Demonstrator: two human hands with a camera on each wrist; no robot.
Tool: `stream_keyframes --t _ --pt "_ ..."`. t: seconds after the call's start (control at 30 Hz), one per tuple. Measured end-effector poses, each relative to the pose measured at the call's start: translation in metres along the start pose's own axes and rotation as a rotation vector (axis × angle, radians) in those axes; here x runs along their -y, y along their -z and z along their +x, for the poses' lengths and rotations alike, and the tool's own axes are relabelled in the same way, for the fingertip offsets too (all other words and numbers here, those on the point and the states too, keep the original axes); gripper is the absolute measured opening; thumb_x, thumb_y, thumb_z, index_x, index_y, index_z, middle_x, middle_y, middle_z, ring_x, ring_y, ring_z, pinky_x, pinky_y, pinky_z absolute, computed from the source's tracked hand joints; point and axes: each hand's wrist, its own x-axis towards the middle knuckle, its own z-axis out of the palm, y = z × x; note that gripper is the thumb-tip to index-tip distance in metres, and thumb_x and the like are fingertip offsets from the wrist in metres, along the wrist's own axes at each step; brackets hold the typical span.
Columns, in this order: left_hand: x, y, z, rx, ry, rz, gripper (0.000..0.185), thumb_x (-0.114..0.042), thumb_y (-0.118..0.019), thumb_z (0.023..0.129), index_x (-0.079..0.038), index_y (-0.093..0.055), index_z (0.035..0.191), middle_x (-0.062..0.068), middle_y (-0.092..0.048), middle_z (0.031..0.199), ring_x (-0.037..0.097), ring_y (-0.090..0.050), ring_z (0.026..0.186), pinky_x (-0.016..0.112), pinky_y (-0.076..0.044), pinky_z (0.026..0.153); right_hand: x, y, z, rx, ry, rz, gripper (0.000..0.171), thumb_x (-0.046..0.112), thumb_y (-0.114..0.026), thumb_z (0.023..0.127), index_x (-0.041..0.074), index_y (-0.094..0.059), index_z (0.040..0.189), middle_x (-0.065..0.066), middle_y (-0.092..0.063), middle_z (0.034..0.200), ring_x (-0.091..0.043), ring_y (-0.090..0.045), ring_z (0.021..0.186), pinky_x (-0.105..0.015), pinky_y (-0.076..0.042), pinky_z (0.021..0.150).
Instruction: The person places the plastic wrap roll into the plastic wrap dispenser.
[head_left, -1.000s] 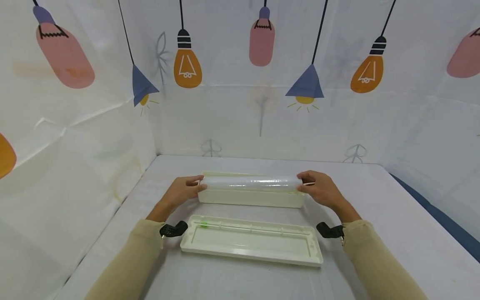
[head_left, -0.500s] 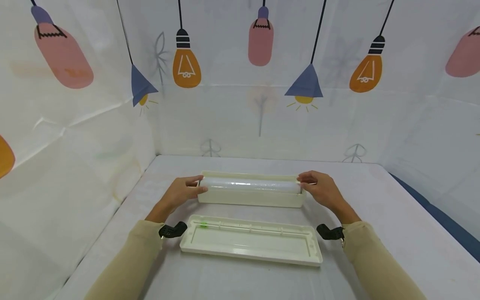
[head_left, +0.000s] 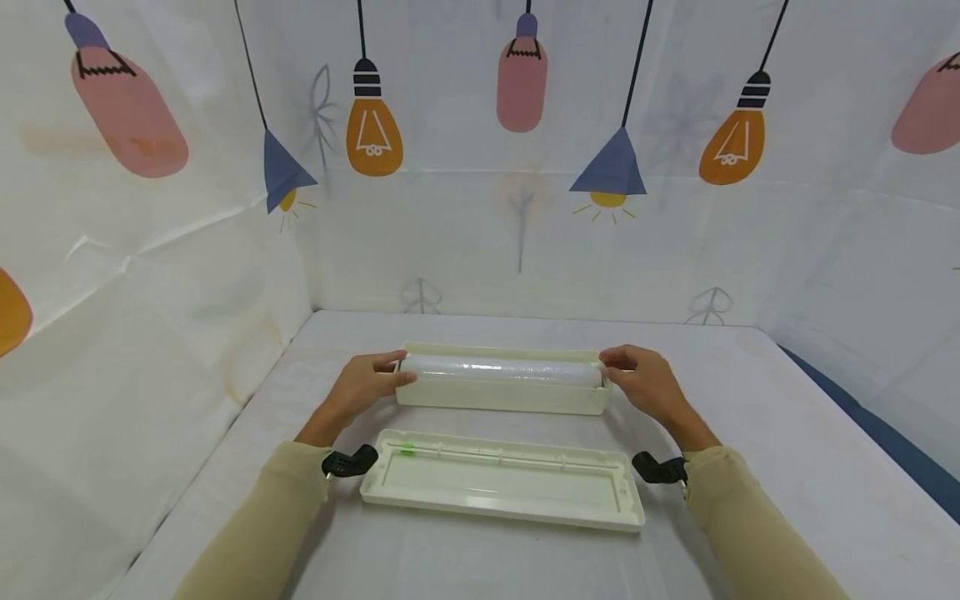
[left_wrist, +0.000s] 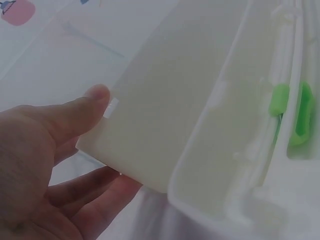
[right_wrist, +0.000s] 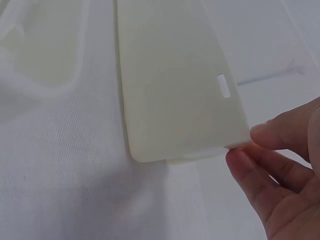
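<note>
A cream plastic cling film box [head_left: 498,400] lies lengthwise across the table, its long trough facing up. Inside rests a shiny roll of cling film [head_left: 502,369]. My left hand [head_left: 365,385] grips the left end of the box, thumb at the front rim and fingers beneath and behind the end. At the opposite end my right hand [head_left: 643,382] pinches the corner by the rim, as the right wrist view shows with its thumb and fingertips. The fingertips behind each end are partly hidden. Nearer to me lies the cream lid [head_left: 502,487], inner side up, with a green slider cutter [left_wrist: 302,115].
White cloth covers the table [head_left: 787,467]. A patterned white sheet [head_left: 465,233] hangs behind and along the sides. Dark wrist mounts [head_left: 351,461] sit on both wrists, close to the lid's ends.
The right end of the cling film roll has gone down into the box, so the roll now sits inside it. My right hand has shifted slightly onto the box corner; the left barely moved.
</note>
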Motion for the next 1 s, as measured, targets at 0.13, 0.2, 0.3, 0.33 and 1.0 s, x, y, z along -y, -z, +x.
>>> stream_keyframes --t 0.13,0.2,0.3,0.33,1.0 --pt "0.0 0.0 0.001 -0.004 -0.001 -0.001 0.068 -0.038 -0.079 0.088 -0.012 -0.055 0.145 0.02 -0.055 0.141 0.028 -0.071 0.098 0.043 -0.054 0.092 0.001 -0.001 0.0 -0.023 0.004 0.012 0.024 0.007 -0.065 0.097 -0.002 -0.069 0.119 -0.02 -0.07 0.116 -0.04 -0.063 0.111 -0.054 -0.053 0.088" --pt "-0.001 -0.001 0.002 -0.005 0.0 0.002 0.067 -0.038 -0.079 0.088 -0.012 -0.055 0.145 0.021 -0.055 0.142 0.028 -0.071 0.098 0.044 -0.053 0.093 0.001 -0.001 0.0 -0.025 -0.006 0.019 0.024 0.007 -0.064 0.097 -0.002 -0.069 0.119 -0.019 -0.07 0.116 -0.04 -0.063 0.111 -0.053 -0.052 0.089" --pt "0.0 -0.001 0.004 -0.008 0.002 0.015 0.067 -0.04 -0.077 0.089 -0.013 -0.055 0.146 0.022 -0.053 0.143 0.028 -0.071 0.099 0.045 -0.053 0.094 0.0 -0.001 0.002 -0.024 -0.02 0.029 0.024 0.006 -0.064 0.097 -0.001 -0.069 0.119 -0.019 -0.069 0.117 -0.039 -0.063 0.112 -0.053 -0.052 0.091" --pt "0.0 -0.001 0.005 -0.011 0.003 0.019 0.067 -0.04 -0.077 0.089 -0.013 -0.055 0.146 0.023 -0.053 0.143 0.028 -0.071 0.099 0.045 -0.053 0.094 0.0 0.0 0.002 -0.024 -0.022 0.033 0.024 0.006 -0.064 0.097 -0.001 -0.069 0.119 -0.019 -0.069 0.117 -0.039 -0.063 0.112 -0.053 -0.051 0.091" --pt "0.004 0.004 -0.001 0.037 -0.028 0.098 0.074 -0.043 -0.073 0.092 -0.012 -0.044 0.153 0.025 -0.053 0.142 0.038 -0.055 0.126 0.05 -0.051 0.095 -0.012 0.01 -0.023 0.068 -0.077 0.284 0.038 0.016 -0.064 0.1 -0.008 -0.06 0.129 -0.023 -0.066 0.123 -0.033 -0.067 0.107 -0.034 -0.058 0.084"
